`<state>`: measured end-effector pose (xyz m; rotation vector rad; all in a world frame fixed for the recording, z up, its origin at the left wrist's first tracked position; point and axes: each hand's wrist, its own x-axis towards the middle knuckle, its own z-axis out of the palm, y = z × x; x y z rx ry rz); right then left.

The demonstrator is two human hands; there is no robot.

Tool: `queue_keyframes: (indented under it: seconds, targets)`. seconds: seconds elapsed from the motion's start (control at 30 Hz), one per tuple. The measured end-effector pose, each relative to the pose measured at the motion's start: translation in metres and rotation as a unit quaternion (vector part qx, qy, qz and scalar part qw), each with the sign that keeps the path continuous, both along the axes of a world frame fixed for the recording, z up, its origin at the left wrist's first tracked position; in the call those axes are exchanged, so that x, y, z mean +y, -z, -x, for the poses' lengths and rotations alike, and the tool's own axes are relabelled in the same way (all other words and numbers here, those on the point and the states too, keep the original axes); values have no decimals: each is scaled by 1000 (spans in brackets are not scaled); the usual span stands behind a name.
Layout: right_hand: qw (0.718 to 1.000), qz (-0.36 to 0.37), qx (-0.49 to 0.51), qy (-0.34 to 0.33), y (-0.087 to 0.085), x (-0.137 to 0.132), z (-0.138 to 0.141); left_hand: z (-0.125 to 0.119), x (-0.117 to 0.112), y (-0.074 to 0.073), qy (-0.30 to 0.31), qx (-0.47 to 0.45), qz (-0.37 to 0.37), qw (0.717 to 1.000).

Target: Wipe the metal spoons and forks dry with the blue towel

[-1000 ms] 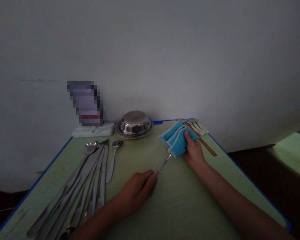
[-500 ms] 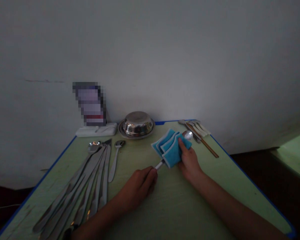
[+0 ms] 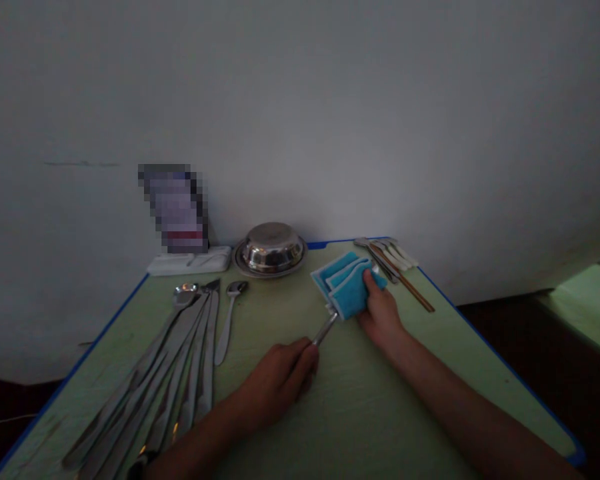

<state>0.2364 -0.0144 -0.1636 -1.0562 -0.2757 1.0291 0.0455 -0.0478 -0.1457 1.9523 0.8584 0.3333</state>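
The left hand's (image 3: 287, 373) fingers were closed around the handle of 1 metal spoon (image 3: 326, 328), held above the table (image 3: 280, 310). The right hand's (image 3: 380, 307) fingers gripped 1 blue cloth (image 3: 353, 303), folded over the spoon's far part. To the left lay 1 small spoon (image 3: 225, 333) and long metal utensils (image 3: 173, 345), too overlapped to count; behind, 1 upturned steel bowl (image 3: 273, 250); at right, 2 wooden chopsticks (image 3: 416, 292).

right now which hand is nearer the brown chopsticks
Right. The right hand is just left of the brown chopsticks; the left hand is farther left and lower in view.
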Motion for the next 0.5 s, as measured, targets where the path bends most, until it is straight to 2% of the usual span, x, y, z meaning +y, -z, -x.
queue_keyframes:
  seconds: [0.1,0.23,0.33,0.5]
  targets:
    - [998,-33,-30,52,-5,8,-21,1,-1,-1,9,-8,4,1000]
    - [995,-61,-52,59,-10,9,-26,1,-1,-3,0,-10,0,1000]
    - [999,-38,-28,17,-5,5,-15,0,0,-3,-22,-7,6,1000]
    - [997,4,14,-77,0,-14,23,-2,1,-1,-37,-8,13,999]
